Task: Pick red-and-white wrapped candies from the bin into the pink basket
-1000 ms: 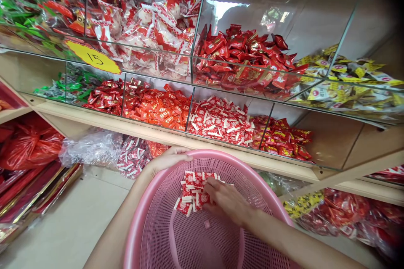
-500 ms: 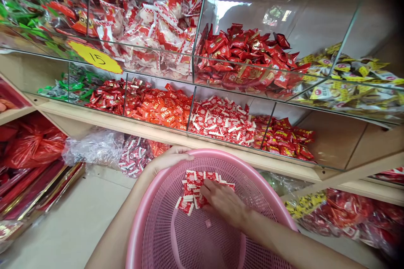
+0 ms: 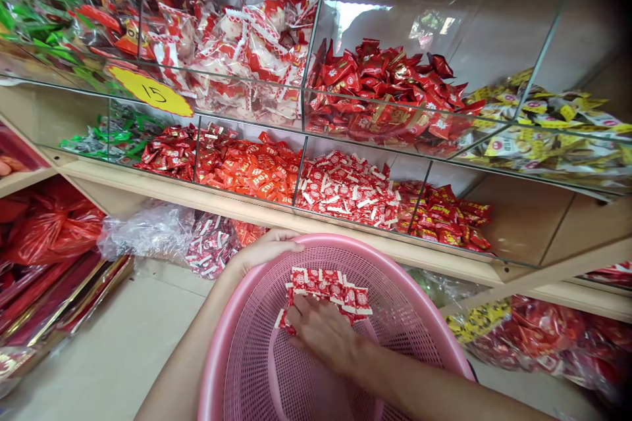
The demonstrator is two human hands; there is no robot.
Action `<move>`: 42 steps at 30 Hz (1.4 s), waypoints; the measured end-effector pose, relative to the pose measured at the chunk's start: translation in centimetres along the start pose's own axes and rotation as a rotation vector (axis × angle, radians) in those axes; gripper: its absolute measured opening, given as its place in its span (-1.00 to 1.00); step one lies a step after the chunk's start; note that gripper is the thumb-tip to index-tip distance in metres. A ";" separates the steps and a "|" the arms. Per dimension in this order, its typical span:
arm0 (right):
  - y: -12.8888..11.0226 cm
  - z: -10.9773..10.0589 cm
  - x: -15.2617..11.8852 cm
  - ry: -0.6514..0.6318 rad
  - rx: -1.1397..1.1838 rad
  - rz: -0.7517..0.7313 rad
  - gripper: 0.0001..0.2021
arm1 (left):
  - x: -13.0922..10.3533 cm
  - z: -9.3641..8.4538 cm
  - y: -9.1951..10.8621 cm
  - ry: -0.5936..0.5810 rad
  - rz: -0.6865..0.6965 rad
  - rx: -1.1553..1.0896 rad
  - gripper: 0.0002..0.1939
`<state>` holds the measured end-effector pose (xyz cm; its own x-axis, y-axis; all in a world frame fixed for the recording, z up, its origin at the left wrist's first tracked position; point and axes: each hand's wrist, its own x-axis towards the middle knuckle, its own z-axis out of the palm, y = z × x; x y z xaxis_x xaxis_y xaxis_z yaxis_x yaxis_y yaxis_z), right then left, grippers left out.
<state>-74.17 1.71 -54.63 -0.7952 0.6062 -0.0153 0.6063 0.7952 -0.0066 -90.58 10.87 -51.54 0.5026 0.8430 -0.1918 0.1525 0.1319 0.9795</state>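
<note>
A pink plastic mesh basket [image 3: 212, 335] is tilted toward me. My left hand [image 3: 269, 248] is closed over its upper left rim, thumb inside. On the basket's inner far wall lie several small red-and-white wrapped candies [image 3: 333, 281], arranged in rough rows. My right hand [image 3: 326, 335] is inside the basket, its curled fingers on the candies at the lower left of the group. The palm side and whatever is between those fingertips are hidden from me.
Clear-fronted shelf bins face me, one holding matching red-and-white candies [image 3: 348, 187]. Beside it are orange-red packets [image 3: 261, 168] and dark red ones [image 3: 444, 214]. A yellow tag [image 3: 152, 92] reads 15. Bagged sweets [image 3: 210, 243] lie under the shelf, close to the basket's left side.
My right hand has moved left and slightly down across the candies, uncovering those at the right and covering those at the lower left. My left hand stays on the rim.
</note>
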 end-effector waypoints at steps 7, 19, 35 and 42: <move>0.6 -0.3 0.0 -0.024 0.058 0.068 -0.77 | 0.0 0.0 0.0 -0.001 0.003 -0.011 -0.66; 5.3 -3.3 -4.0 -0.067 0.059 0.119 -0.85 | 0.0 0.2 0.1 -0.034 0.004 -0.046 -0.67; 4.1 -2.1 -2.7 -0.091 0.050 0.070 -0.77 | -0.1 0.1 0.3 -0.020 -0.001 -0.009 -0.67; 6.3 -1.9 -6.1 -0.159 0.013 0.152 -0.72 | -0.1 0.2 0.5 -0.026 0.007 0.013 -0.70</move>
<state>-65.56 3.05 -52.70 -0.6842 0.7081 -0.1746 0.7197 0.6942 -0.0053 -90.38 10.74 -51.07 0.5259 0.8299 -0.1866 0.1597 0.1191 0.9800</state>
